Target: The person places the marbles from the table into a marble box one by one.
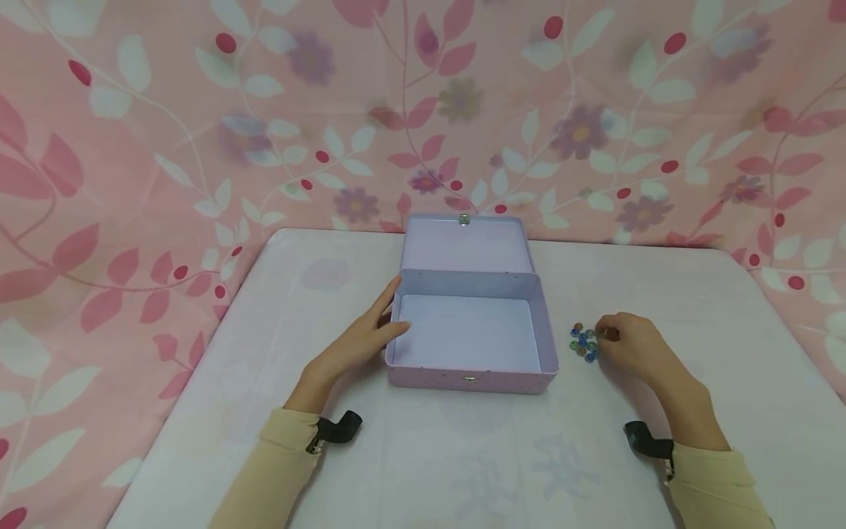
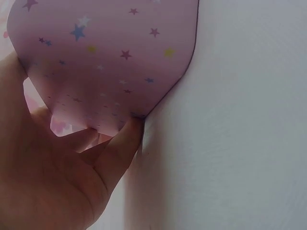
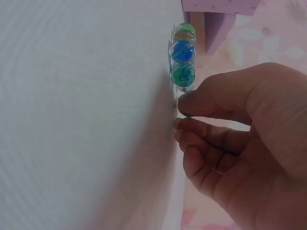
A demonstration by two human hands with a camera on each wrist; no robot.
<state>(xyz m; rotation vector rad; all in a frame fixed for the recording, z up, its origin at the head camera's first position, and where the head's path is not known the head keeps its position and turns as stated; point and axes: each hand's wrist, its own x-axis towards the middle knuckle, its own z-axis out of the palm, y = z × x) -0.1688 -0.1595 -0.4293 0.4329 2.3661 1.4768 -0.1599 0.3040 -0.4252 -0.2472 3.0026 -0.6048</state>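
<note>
A lilac tin box (image 1: 472, 380) with small stars on its outside stands on the table, its lid (image 1: 466, 246) tipped back and its inside bare. My left hand (image 1: 360, 339) grips its left side, thumb over the rim and fingers along the outer wall; this starred wall (image 2: 125, 55) fills the upper left wrist view. Right of the box lies a small cluster of glass marbles (image 1: 581, 342), blue, green and amber. My right hand (image 1: 634, 345) is beside them, fingers bent and fingertips at the tabletop, close to a green-blue marble (image 3: 183, 75). Whether it pinches a marble I cannot tell.
A white cloth (image 1: 317, 477) with faint prints covers the table. Behind and to the sides hangs a pink floral curtain (image 1: 423, 110). A black wrist camera (image 1: 340, 427) sits on the left wrist, and another black camera (image 1: 648, 441) on the right.
</note>
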